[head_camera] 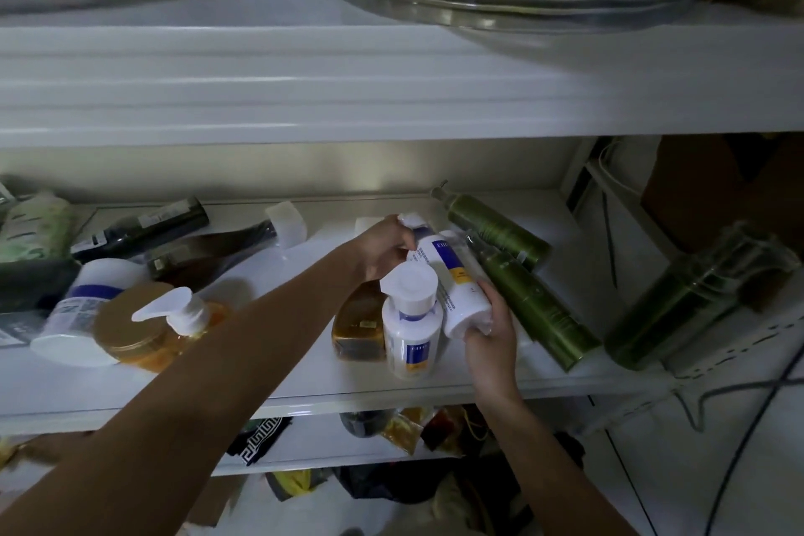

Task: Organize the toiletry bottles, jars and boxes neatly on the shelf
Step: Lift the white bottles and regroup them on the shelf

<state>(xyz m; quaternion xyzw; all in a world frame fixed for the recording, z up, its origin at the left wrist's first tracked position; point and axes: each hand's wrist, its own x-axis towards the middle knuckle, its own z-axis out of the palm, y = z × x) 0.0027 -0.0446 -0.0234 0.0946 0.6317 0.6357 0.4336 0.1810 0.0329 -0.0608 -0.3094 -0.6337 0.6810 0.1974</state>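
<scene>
Both hands hold one white bottle (452, 281), which lies tilted just above the shelf (561, 376), cap end towards the back. Left hand (383, 250) has its fingers curled round the neck and cap; right hand (489, 335) cups the base with fingers wrapped round the lower body. In my judgement the bottle is rigid plastic, moderately heavy if full, with a smooth label that could slip in a loose hold. The body is the sound place to grip; the cap may turn or lift. Directly in front stands a matching upright bottle (411, 329), touching or nearly touching the held one, so it is liable to be knocked over. An amber bottle (359, 326) lies on its side just behind it. Two green bottles (535, 309) lie flat beside the right hand and would likely roll if nudged. To the left sit a gold-lidded jar (128, 318), an orange pump bottle (185, 316), a white tube (80, 300) and dark bottles (143, 226), mostly on their sides. The shelf surface is white, smooth and apparently hard, offering little friction. The board above (304, 91) hangs low, so headroom for standing tall bottles looks limited. Light is dim; label detail cannot be read
</scene>
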